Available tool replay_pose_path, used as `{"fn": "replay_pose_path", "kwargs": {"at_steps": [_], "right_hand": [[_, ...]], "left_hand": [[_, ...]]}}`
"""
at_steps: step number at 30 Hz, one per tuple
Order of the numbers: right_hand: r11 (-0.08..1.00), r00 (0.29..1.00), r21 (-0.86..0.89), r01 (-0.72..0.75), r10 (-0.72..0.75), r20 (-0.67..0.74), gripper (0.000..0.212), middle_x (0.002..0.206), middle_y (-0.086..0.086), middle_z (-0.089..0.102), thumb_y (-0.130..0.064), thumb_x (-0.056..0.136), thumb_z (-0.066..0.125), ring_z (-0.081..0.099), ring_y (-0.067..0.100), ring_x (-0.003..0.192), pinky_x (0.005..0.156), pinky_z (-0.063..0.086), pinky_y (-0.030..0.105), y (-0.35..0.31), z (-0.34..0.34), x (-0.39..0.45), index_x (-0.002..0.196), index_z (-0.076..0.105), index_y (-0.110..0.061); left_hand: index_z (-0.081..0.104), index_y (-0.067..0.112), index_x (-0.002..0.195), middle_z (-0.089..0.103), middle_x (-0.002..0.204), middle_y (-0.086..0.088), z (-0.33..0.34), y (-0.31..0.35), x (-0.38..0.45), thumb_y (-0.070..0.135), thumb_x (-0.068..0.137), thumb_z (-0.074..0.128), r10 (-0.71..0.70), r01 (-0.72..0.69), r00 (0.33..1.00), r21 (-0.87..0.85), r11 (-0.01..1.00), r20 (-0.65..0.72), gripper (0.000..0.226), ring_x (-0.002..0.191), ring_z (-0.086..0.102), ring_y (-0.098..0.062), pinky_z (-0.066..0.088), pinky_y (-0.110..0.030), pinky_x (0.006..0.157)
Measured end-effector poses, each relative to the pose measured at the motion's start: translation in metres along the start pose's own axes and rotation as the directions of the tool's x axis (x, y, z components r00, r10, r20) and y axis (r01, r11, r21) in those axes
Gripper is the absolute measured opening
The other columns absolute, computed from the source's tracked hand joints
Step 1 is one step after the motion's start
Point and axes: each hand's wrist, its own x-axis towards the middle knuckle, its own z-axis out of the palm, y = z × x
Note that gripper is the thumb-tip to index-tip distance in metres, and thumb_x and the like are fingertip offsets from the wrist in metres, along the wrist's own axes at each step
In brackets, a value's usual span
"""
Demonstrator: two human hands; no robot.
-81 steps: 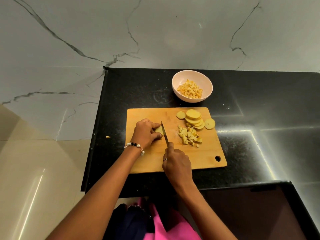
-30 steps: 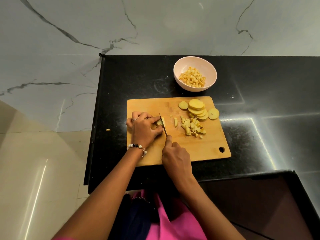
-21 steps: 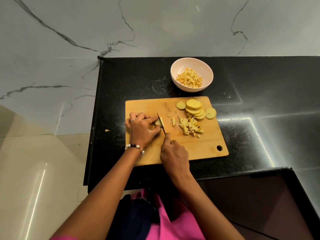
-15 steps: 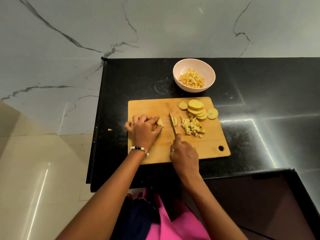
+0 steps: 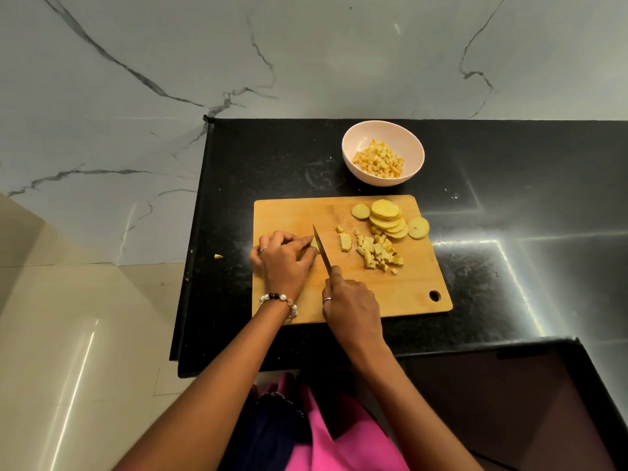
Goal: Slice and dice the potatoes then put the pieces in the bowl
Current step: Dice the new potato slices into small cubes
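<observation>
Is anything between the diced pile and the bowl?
Yes: the stacked slices lie on the board between the diced pile and the bowl; lifting pieces over them clears the way.

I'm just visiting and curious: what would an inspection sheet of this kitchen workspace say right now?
Surface: black counter bearing a wooden cutting board.
Job's things: pink bowl holding diced potato; stacked slices, a diced pile and one cut strip on the board.
Clutter: one stray potato bit at the counter's left edge.
Hands: left hand holds a potato piece; right hand grips the knife, blade beside that piece.
Cables: nothing seen.
Surroundings: marble wall, pale floor.
</observation>
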Motion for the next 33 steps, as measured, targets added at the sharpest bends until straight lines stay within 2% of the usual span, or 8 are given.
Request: {"fn": "replay_pose_path", "kwargs": {"at_steps": [6, 14, 17, 21, 24, 28, 30, 33], "right_hand": [[0.995, 0.998, -0.097, 0.033, -0.028, 0.058, 0.048, 0.107, 0.018, 0.062, -0.009, 0.098, 0.029, 0.061, 0.037, 0.092, 0.062, 0.032, 0.033, -0.011, 0.0, 0.005, 0.144, 0.025, -0.001], [0.989, 0.994, -0.133, 0.061, -0.047, 0.103, 0.051, 0.11, 0.02, 0.059, -0.008, 0.098, 0.03, 0.062, 0.038, 0.089, 0.065, 0.041, 0.037, -0.005, 0.001, -0.016, 0.147, 0.018, 0.001], [0.991, 0.993, -0.131, 0.002, 0.013, 0.117, 0.051, 0.114, 0.017, 0.058, -0.011, 0.099, 0.028, 0.061, 0.036, 0.093, 0.068, 0.042, 0.036, 0.0, 0.001, -0.015, 0.148, 0.016, -0.003], [0.996, 0.998, -0.094, -0.014, 0.02, 0.062, 0.049, 0.112, 0.019, 0.061, -0.014, 0.1, 0.032, 0.062, 0.037, 0.09, 0.068, 0.044, 0.036, 0.005, 0.001, -0.011, 0.147, 0.023, -0.004], [0.998, 0.999, -0.038, -0.048, 0.048, 0.015, 0.049, 0.105, 0.02, 0.064, -0.014, 0.099, 0.035, 0.062, 0.038, 0.088, 0.063, 0.037, 0.035, 0.016, 0.0, -0.012, 0.146, 0.029, -0.003], [0.997, 0.996, -0.013, -0.074, 0.073, -0.055, 0.045, 0.091, 0.018, 0.067, -0.016, 0.098, 0.039, 0.062, 0.038, 0.079, 0.059, 0.035, 0.036, 0.023, -0.001, -0.012, 0.14, 0.039, -0.002], [0.999, 0.996, 0.021, -0.05, 0.051, -0.074, 0.042, 0.082, 0.018, 0.067, -0.016, 0.097, 0.043, 0.061, 0.038, 0.071, 0.055, 0.032, 0.035, 0.017, -0.002, -0.012, 0.136, 0.045, 0.0], [0.998, 0.997, 0.053, 0.022, -0.018, -0.073, 0.043, 0.088, 0.015, 0.066, -0.022, 0.1, 0.037, 0.06, 0.037, 0.078, 0.059, 0.032, 0.035, 0.005, 0.001, -0.008, 0.139, 0.041, -0.005]], "left_hand": [[0.074, 0.031, 0.097, 0.061, 0.095, 0.008, 0.003, -0.004, 0.002, 0.037, 0.078, 0.071, 0.016, -0.016, 1.0, -0.024, 1.0, -0.003, 0.02, 0.102, 0.046, -0.019, 0.017, -0.035, 0.092], [0.074, 0.033, 0.097, 0.061, 0.096, 0.01, 0.004, -0.003, 0.002, 0.041, 0.078, 0.07, 0.018, -0.018, 1.0, 0.035, 0.999, -0.01, 0.02, 0.101, 0.045, -0.017, 0.016, -0.032, 0.089], [0.074, 0.032, 0.098, 0.061, 0.097, 0.01, 0.003, -0.002, 0.001, 0.042, 0.079, 0.07, 0.012, -0.011, 1.0, 0.037, 0.999, -0.004, 0.022, 0.102, 0.045, -0.016, 0.016, -0.032, 0.089], [0.073, 0.032, 0.099, 0.06, 0.098, 0.01, 0.001, -0.001, 0.001, 0.042, 0.079, 0.069, 0.014, -0.014, 1.0, 0.041, 0.999, 0.002, 0.023, 0.103, 0.044, -0.015, 0.014, -0.03, 0.089], [0.073, 0.033, 0.098, 0.059, 0.097, 0.011, 0.001, -0.001, 0.0, 0.041, 0.078, 0.07, 0.008, -0.008, 1.0, 0.011, 1.0, 0.001, 0.022, 0.103, 0.044, -0.015, 0.012, -0.028, 0.087], [0.074, 0.031, 0.098, 0.06, 0.098, 0.008, 0.0, -0.002, 0.0, 0.039, 0.076, 0.073, -0.007, 0.007, 1.0, -0.031, 1.0, 0.007, 0.023, 0.104, 0.044, -0.016, 0.017, -0.032, 0.094], [0.074, 0.029, 0.099, 0.06, 0.098, 0.007, 0.0, -0.004, 0.0, 0.038, 0.075, 0.074, -0.016, 0.016, 1.0, -0.052, 0.998, 0.015, 0.025, 0.104, 0.045, -0.017, 0.023, -0.037, 0.097], [0.074, 0.028, 0.098, 0.06, 0.098, 0.007, -0.002, -0.006, 0.0, 0.036, 0.076, 0.074, -0.024, 0.025, 1.0, -0.086, 0.996, 0.01, 0.024, 0.104, 0.045, -0.018, 0.027, -0.038, 0.095]]}}
